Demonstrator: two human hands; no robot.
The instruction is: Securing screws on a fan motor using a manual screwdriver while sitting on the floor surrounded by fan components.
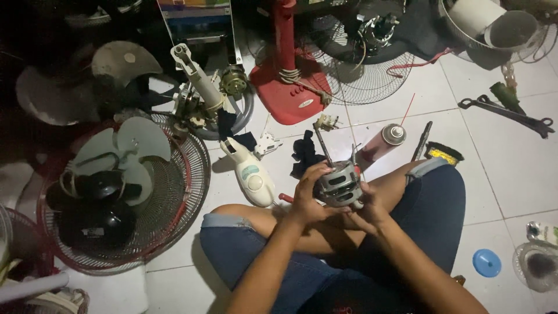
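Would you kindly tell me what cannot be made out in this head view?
- Grey metal fan motor: its underside is hidden by the left hand and right hand.
- Clear round dish: cut off by the right edge.
- Upper left corner: too dark to read.

1. Fan motor (340, 184): grey metal housing, dark laminated core visible at its side.
2. Shaft: tilted up and leftward from the housing.
3. Position: held above the crossed legs, off the floor.
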